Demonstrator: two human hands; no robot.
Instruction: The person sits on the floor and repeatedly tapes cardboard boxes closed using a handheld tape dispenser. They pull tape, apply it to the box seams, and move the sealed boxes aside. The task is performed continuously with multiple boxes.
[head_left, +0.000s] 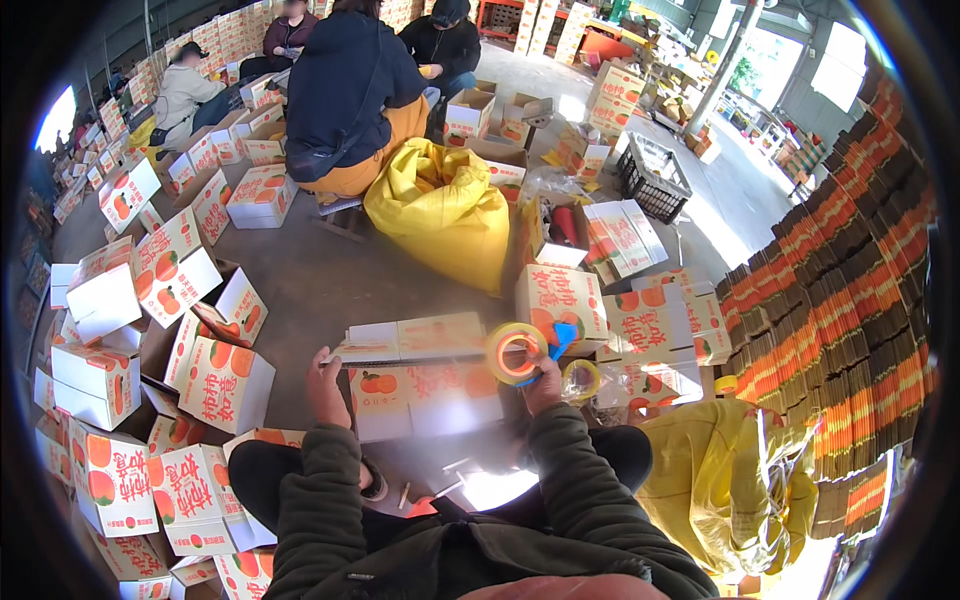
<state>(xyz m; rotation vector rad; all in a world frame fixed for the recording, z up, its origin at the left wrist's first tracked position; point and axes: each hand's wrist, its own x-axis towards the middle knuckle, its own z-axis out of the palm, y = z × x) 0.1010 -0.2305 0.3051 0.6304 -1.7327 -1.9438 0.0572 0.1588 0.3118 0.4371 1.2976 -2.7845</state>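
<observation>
My left hand (328, 391) grips the left end of a folded cardboard carton (442, 337) printed with orange fruit. Its white flaps point away from me. Just below it, closer to my lap, another printed cardboard face (457, 401) shows; whether it belongs to the same carton, I cannot tell. In my right hand (543, 386) is a blue tape dispenser (564, 336) carrying a wide roll of clear tape (495, 352). The roll is by the carton's right end; contact between them is unclear. Right of that hand lies a yellowish tape roll (581, 379) among crumpled clear plastic.
Made-up cartons (232, 382) are heaped on my left. Tall stacks of flat cardboard (825, 300) rise at right, beside a yellow sack (697, 465). Ahead are a full yellow sack (450, 217), a seated person (345, 90) and a black plastic crate (652, 176). Other people sit farther back.
</observation>
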